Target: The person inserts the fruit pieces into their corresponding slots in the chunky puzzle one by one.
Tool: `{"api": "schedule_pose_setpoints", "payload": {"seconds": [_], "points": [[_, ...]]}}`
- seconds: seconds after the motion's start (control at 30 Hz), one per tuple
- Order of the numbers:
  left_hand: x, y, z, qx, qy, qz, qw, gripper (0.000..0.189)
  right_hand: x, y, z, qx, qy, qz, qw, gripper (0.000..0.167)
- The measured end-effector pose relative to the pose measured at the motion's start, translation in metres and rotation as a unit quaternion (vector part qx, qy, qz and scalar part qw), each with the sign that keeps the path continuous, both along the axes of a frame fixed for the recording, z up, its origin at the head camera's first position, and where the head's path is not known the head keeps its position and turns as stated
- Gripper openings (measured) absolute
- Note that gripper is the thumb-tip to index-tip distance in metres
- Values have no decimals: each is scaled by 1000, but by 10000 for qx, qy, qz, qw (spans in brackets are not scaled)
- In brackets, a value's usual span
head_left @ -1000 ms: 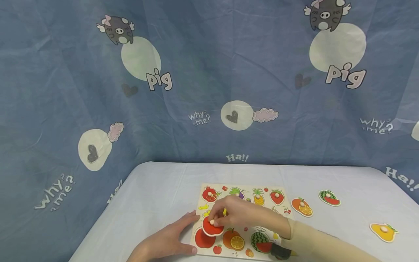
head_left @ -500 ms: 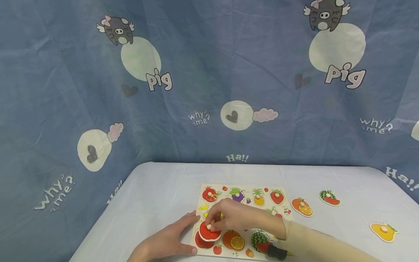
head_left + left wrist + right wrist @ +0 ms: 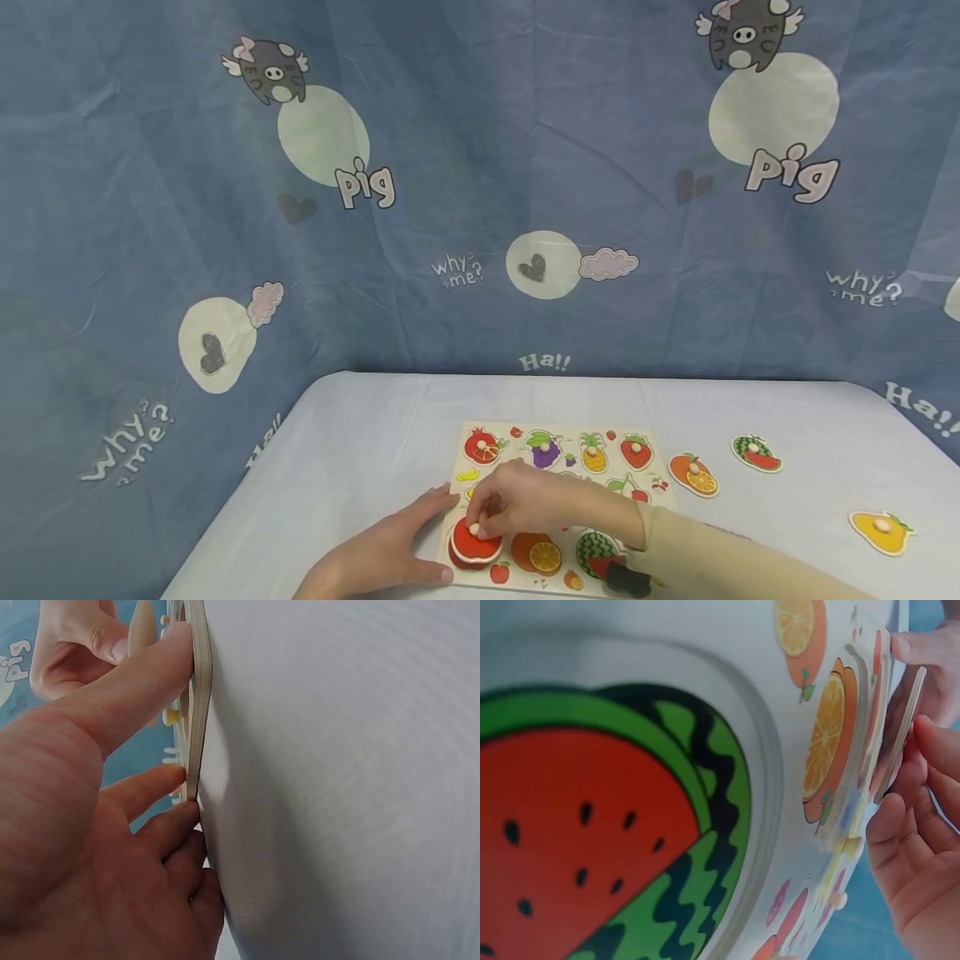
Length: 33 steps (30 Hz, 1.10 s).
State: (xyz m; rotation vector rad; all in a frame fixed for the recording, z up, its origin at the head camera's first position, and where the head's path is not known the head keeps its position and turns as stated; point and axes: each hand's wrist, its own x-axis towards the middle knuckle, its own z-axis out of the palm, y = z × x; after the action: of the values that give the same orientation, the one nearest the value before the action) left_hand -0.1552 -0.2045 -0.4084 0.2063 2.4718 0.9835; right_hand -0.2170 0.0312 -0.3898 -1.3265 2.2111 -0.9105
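Note:
My right hand [image 3: 517, 500] pinches the pale knob of a red puzzle piece [image 3: 480, 550] with a white edge. The piece overlaps the red picture at the near left of a wooden fruit puzzle board [image 3: 543, 579]. From the right wrist view, this piece [image 3: 901, 735] appears edge-on, tilted to the board face, by the thumb and fingertips. My left hand [image 3: 390, 546] lies at the board's left side with fingers stretched and thumb spread. In the left wrist view its thumb and fingertips touch the edge of the board [image 3: 196, 712].
Right of the board lie an orange piece [image 3: 693, 475], a watermelon piece [image 3: 756, 453] and a yellow fruit piece [image 3: 883, 533] on the white tablecloth [image 3: 787, 508]. Knobbed pieces such as the strawberry [image 3: 636, 452] sit along the board's far row. A patterned blue curtain [image 3: 450, 150] hangs behind.
My right hand has brought the red piece slightly left and nearer, from above the red picture to over it. My left hand stays at the board's left side.

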Motion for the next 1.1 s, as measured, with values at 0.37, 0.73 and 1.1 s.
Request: {"api": "schedule_pose_setpoints", "payload": {"seconds": [0.37, 0.73, 1.1], "points": [[-1, 0, -2, 41, 42, -74, 10000, 86, 1, -3, -2, 93, 31, 14, 10000, 9], [-1, 0, -2, 39, 26, -67, 10000, 86, 1, -7, -2, 18, 22, 85, 10000, 7], [-1, 0, -1, 65, 137, -259, 9995, 86, -1, -10, -4, 239, -33, -14, 9997, 6]]}}
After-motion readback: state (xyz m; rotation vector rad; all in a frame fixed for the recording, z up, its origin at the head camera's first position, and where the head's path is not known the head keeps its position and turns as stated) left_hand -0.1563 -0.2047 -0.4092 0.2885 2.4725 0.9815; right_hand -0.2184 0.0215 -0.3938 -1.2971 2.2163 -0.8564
